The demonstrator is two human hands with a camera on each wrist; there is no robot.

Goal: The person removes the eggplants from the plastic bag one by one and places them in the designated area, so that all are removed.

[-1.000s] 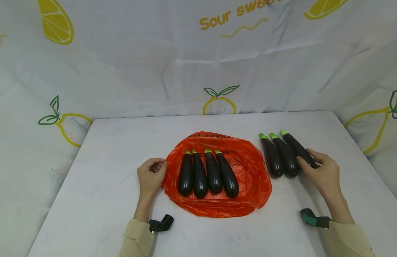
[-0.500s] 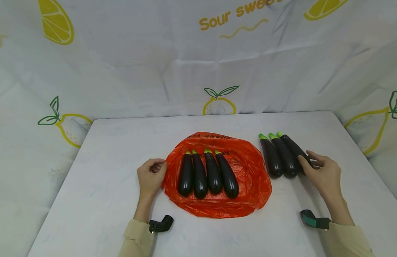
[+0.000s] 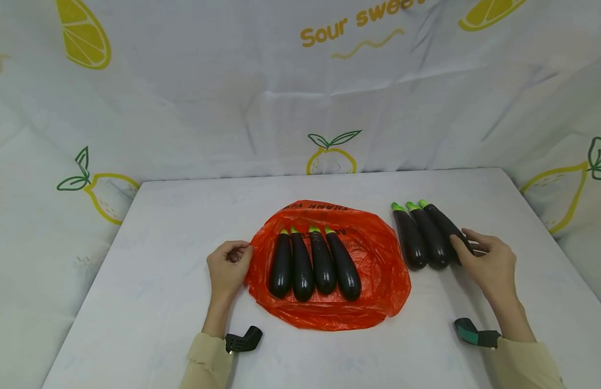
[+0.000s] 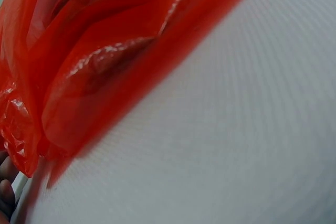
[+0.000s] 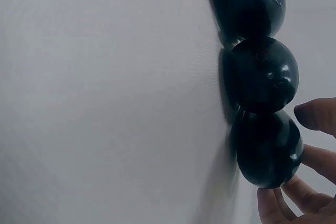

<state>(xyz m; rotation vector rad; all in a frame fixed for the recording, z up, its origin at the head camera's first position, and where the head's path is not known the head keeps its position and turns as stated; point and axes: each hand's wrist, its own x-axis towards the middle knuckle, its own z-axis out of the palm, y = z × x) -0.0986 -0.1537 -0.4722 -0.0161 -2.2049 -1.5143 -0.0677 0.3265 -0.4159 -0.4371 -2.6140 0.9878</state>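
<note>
**Right grip point(image 3: 492, 266) around a glossy, almost black, club-shaped eggplant point(image 3: 441, 222)**

The right grip has its fingers curled about the thick end of this eggplant, with the thumb on the opposite side; how firmly the thumb presses, one cannot tell. The eggplant lies on the white bench point(image 3: 149, 281), outermost in a row of three. Its two dark, smooth neighbours point(image 3: 429, 235) are on the thumb side of the grip, and the nearer one touches it.

It will probably handle as firm and not very heavy, but the polished skin could slip, and the round body may roll. The middle, held from both flanks, seems a surer place than the stem.

In look it is shiny, widening toward the grip, with a bright green stem point(image 3: 423, 203) at the far end.

The left grip point(image 3: 227, 271) pinches the edge of a thin, crinkled, red plastic bag point(image 3: 383, 270), which spreads between both grips and bears four similar eggplants point(image 3: 323, 265).
</note>
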